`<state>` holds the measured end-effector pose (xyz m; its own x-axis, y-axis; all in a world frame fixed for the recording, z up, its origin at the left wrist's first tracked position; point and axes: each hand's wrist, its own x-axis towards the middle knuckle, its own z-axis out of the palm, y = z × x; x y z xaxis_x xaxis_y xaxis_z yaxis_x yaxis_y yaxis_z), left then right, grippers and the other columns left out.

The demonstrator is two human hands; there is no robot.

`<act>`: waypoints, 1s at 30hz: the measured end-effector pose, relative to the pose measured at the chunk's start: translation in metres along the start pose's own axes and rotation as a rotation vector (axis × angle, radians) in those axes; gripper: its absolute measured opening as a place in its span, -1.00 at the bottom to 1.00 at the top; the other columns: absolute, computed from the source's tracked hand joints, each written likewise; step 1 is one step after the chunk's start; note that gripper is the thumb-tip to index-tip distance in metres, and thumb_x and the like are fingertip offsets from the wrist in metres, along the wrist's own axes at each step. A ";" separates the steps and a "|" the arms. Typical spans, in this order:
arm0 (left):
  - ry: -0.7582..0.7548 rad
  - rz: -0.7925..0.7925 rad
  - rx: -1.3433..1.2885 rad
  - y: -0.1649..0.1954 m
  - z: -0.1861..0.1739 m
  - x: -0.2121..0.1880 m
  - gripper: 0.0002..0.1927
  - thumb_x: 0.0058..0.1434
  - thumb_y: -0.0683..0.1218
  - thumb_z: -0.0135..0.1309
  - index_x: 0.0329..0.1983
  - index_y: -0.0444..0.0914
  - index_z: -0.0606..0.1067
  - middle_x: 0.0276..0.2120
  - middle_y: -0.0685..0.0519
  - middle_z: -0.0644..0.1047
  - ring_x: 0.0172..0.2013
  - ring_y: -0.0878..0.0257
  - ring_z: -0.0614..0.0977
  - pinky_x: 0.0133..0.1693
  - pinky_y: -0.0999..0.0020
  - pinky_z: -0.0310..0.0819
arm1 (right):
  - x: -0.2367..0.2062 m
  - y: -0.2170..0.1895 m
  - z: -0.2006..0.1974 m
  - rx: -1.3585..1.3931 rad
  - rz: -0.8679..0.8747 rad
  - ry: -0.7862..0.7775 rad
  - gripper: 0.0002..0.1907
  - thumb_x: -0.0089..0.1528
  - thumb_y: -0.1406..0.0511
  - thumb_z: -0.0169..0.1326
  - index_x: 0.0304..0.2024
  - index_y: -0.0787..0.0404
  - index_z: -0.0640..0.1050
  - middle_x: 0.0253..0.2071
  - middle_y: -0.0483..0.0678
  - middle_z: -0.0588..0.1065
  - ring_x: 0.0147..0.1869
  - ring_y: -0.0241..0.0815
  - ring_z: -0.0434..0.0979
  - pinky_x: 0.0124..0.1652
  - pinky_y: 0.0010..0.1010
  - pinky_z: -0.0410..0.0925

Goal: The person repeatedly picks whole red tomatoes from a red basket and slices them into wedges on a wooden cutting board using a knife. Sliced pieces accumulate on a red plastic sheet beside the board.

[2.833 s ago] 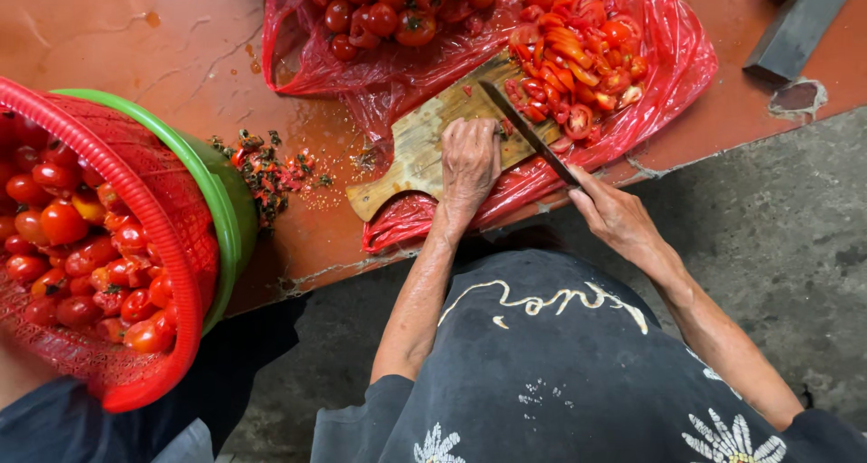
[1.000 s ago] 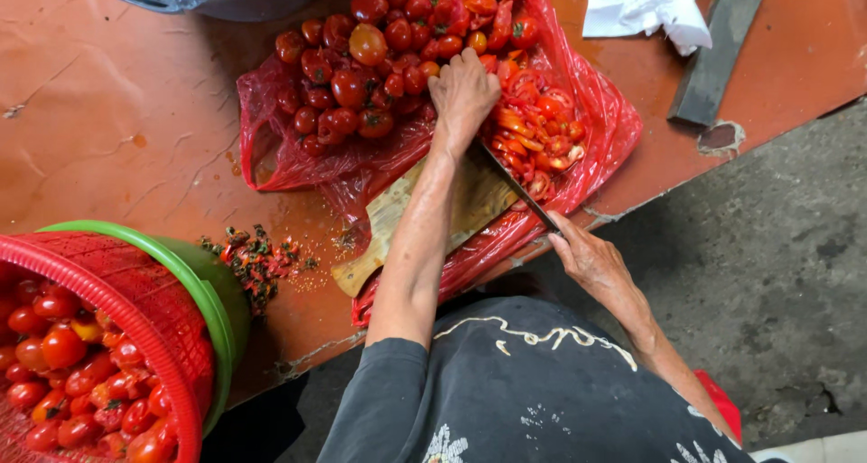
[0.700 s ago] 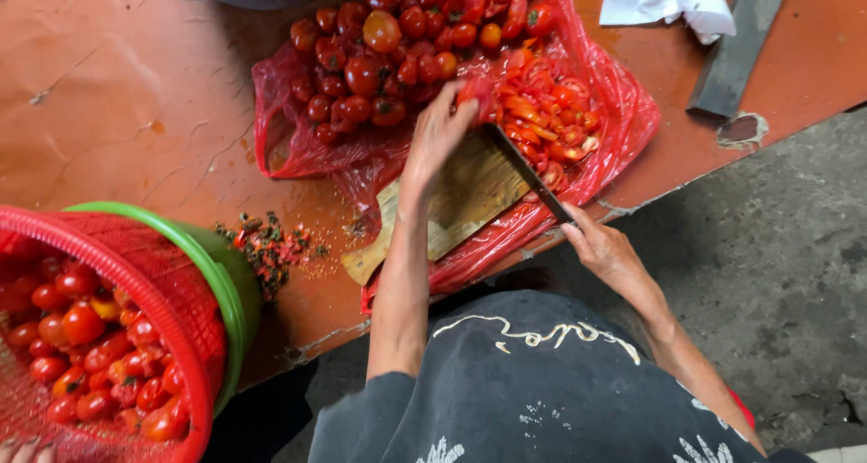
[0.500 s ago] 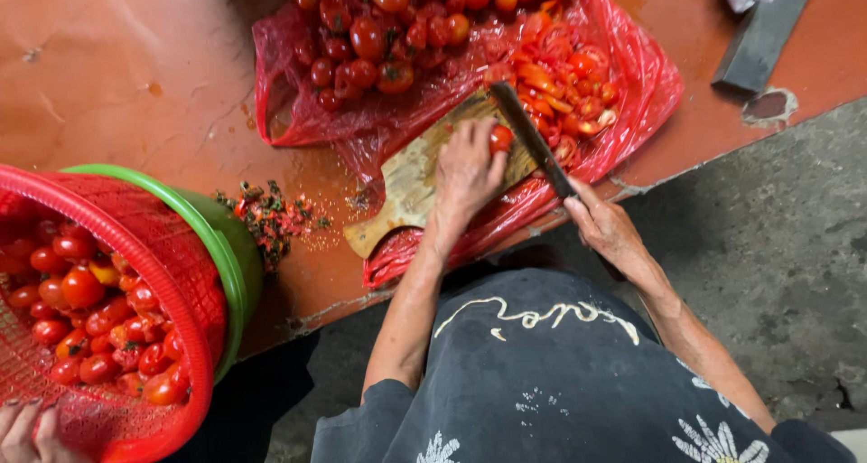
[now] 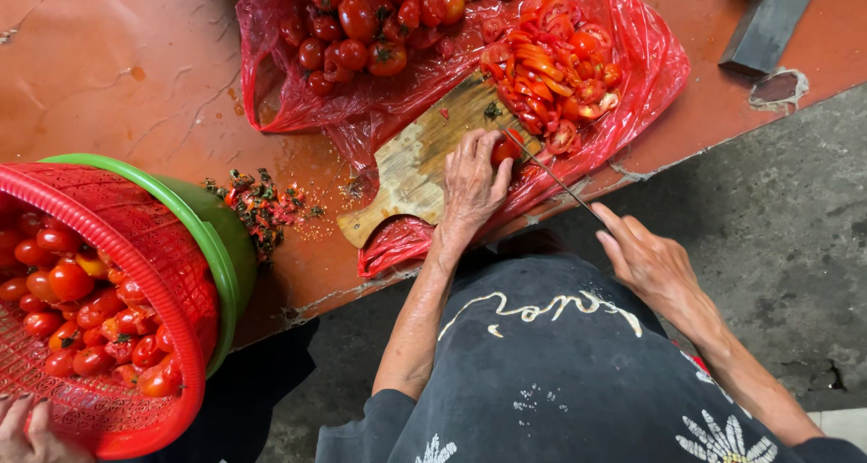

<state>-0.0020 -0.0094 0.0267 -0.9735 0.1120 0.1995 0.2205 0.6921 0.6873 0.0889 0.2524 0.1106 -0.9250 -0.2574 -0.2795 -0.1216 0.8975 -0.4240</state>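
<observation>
Fig.: slicing step. Left hand pins a tomato on the cutting board, frame centre, fingers pressed over it. Right hand closed round knife handle, blade at tomato. Next cut likely needs fingertips kept clear of edge.

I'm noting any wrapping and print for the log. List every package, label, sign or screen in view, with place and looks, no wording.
Red plastic bag: spread flat on the reddish table, crumpled, see-through red, under the tomatoes and wooden cutting board.
Red mesh basket: far left, round, set in a green bowl, holds whole tomatoes.
Dark shirt: bottom, pale lettering and flower prints.
No labels, signs or screens.
</observation>
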 end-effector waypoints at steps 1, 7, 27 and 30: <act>0.001 0.004 -0.024 -0.001 -0.001 0.002 -0.51 0.18 -0.05 0.22 0.15 -0.22 0.40 0.06 -0.15 0.45 0.03 -0.08 0.53 -0.02 0.04 0.40 | -0.003 0.003 0.000 -0.001 0.018 -0.011 -0.46 0.33 0.23 0.08 0.38 -0.04 0.36 -0.28 0.03 0.51 -0.32 0.14 0.58 -0.35 -0.08 0.44; -0.134 -0.092 0.073 -0.028 -0.006 0.052 -0.69 0.34 -0.05 0.06 0.10 -0.21 0.41 -0.09 -0.08 0.52 -0.33 0.13 0.57 -0.31 0.16 0.36 | 0.000 0.018 0.002 0.167 0.005 0.127 -0.51 0.35 0.26 0.05 0.34 0.10 0.38 -0.02 0.09 0.57 -0.12 0.18 0.62 -0.23 -0.10 0.48; 0.300 -0.287 0.294 -0.038 -0.142 -0.056 -0.69 0.17 -0.20 0.09 0.00 -0.32 0.52 0.02 -0.22 0.51 0.12 -0.13 0.50 0.21 0.02 0.37 | 0.025 0.009 0.005 0.210 -0.061 0.114 -0.52 0.36 0.27 0.06 0.34 0.09 0.40 -0.01 0.09 0.57 -0.14 0.17 0.62 -0.21 -0.12 0.47; 0.157 -0.067 -0.068 -0.005 -0.065 -0.019 -0.70 0.31 -0.19 0.10 0.11 -0.24 0.50 0.01 -0.08 0.55 0.04 0.04 0.59 0.11 0.17 0.50 | 0.023 0.001 0.002 0.195 -0.069 0.106 -0.52 0.36 0.28 0.06 0.34 0.07 0.39 -0.07 0.08 0.57 -0.21 0.17 0.61 -0.28 -0.10 0.46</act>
<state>0.0196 -0.0610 0.0647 -0.9657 -0.0495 0.2549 0.1643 0.6435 0.7476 0.0687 0.2465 0.1018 -0.9507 -0.2678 -0.1561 -0.1240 0.7901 -0.6003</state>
